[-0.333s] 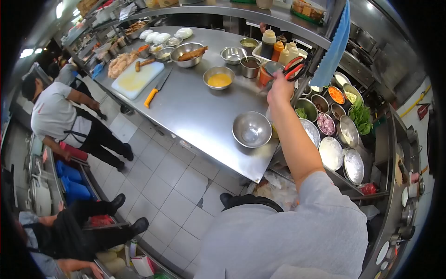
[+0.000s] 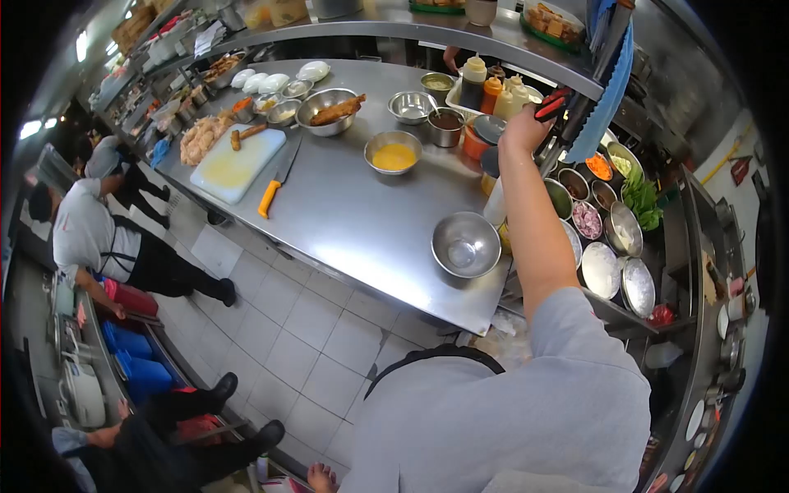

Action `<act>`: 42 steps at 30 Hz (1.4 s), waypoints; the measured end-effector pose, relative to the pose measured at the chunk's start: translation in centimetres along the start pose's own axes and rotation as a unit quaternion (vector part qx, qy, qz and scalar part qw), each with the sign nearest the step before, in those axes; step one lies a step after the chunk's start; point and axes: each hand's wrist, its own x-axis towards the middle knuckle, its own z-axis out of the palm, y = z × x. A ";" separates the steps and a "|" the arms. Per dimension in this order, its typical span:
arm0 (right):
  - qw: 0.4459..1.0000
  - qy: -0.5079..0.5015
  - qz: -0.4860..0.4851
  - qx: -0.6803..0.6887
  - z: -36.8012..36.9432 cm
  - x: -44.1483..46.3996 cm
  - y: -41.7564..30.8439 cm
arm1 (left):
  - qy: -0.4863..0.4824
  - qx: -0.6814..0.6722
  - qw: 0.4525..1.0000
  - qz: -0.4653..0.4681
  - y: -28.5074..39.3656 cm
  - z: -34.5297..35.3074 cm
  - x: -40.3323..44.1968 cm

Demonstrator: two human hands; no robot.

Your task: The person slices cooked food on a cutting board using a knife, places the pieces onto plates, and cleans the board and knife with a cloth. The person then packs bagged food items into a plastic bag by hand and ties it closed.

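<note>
Right hand (image 2: pixel 526 131) outstretched, red-handled tool (image 2: pixel 552 105) at its fingertips, finger closure unclear, squeeze bottles (image 2: pixel 491 94) beside them, steel bowl (image 2: pixel 466 245) nearer the wearer.

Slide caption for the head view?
Right hand at a red-and-black handle beside blue cloth; steel table holds bowls and a knife.

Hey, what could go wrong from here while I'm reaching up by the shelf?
The red-handled tool in your right hand might slip and drop toward the squeeze bottles. Your forearm could knock the empty steel bowl near the table corner. The orange-handled knife lies close to the edge, so a bump might send it off.
</note>
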 end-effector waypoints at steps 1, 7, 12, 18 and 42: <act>1.000 0.009 -0.001 -0.001 -0.2 -0.1 -0.5 | -0.055 0.015 0.998 0.028 2.5 0.1 0.8; 0.983 0.044 0.135 -0.116 -3.5 -2.6 1.9 | -0.159 0.079 0.981 0.082 3.2 1.3 6.7; 0.976 -0.011 0.194 -0.099 -6.6 -8.3 3.8 | -0.199 0.536 0.802 0.175 1.4 -0.1 7.6; 0.920 -0.304 0.160 -0.189 -9.8 -19.6 2.6 | -0.171 0.559 0.798 0.143 0.3 -0.8 8.3; 0.661 -0.628 -0.217 -0.348 -12.6 -49.3 0.6 | -0.152 0.481 0.863 -0.005 6.8 -5.3 21.5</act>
